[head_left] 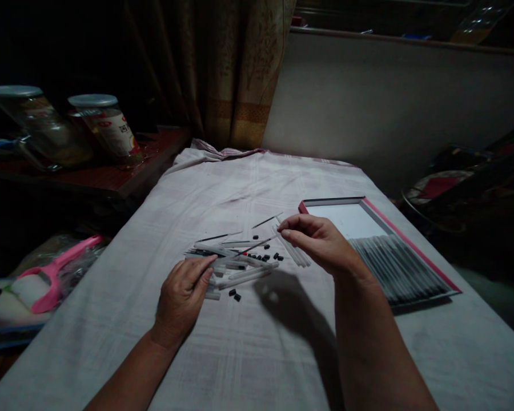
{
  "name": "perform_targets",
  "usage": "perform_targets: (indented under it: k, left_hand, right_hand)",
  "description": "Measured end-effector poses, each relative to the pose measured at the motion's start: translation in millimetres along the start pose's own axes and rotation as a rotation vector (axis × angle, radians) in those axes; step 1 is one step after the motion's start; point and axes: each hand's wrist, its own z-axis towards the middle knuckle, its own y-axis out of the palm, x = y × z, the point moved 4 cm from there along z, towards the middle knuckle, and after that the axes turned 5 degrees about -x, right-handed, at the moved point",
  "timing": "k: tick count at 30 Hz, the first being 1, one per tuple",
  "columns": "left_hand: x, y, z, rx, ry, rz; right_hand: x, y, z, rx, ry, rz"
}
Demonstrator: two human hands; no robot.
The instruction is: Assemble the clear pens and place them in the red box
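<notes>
A thin dark pen refill [255, 248] slants between my two hands above a loose pile of pen parts. My left hand [184, 291] is closed, thumb and forefinger pinched at the refill's lower left end; whether a tube is also in that pinch I cannot tell. My right hand [314, 237], raised higher, pinches near its other end. Under them lie whitish translucent pen tubes [244, 278], more dark refills [216, 236] and several small black caps [237, 297]. A few tubes [297, 254] lie side by side below my right hand.
On the right of the cloth-covered table [240, 354] is a red-edged box [415, 242] with a row of pens [400, 268]. Jars [111, 134] and a glass pitcher [53, 137] stand on a side table at left. A pink plastic object [53, 279] lies below. A curtain [235, 74] hangs behind.
</notes>
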Motion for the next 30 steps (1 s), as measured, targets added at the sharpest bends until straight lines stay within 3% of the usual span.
perform_targets:
  k: [3, 8, 10, 13, 16, 20, 25, 27, 30]
  left_hand:
    - [2.4, 0.4, -0.2, 0.001, 0.017, -0.011]
    - [5.1, 1.3, -0.9, 0.003, 0.034, -0.015]
    - [5.6, 0.7, -0.9, 0.016, 0.038, -0.016]
    - [6.4, 0.3, -0.9, 0.021, 0.049, -0.005]
    - [7.5, 1.1, -0.9, 0.013, 0.061, 0.005]
    - [9.4, 3.1, -1.1, 0.000, 0.090, 0.016]
    - [10.7, 4.6, -2.3, -0.013, 0.144, 0.021]
    - [11.3, 4.4, -2.3, -0.013, 0.160, 0.015]
    - [12.6, 4.0, -1.4, -0.013, 0.167, 0.010]
  right_hand:
    - [0.5, 14.2, 2.5, -0.082, 0.001, 0.005]
    - [5.9, 38.0, 2.3, -0.359, 0.009, -0.019]
    - [13.7, 32.4, 4.9, -0.285, 0.035, -0.190]
    - [29.9, 17.5, 9.6, -0.095, 0.168, -0.630]
    - [44.8, 18.8, 12.2, -0.124, 0.291, -0.956]
    - [53.3, 33.2, 14.6, -0.136, 0.318, -1.112]
    - [51.9, 31.7, 15.4, -0.100, 0.339, -1.099]
    - [47.2, 27.1, 14.4, -0.098, 0.315, -0.963]
    - [36.7, 30.8, 12.2, -0.161, 0.200, -0.577]
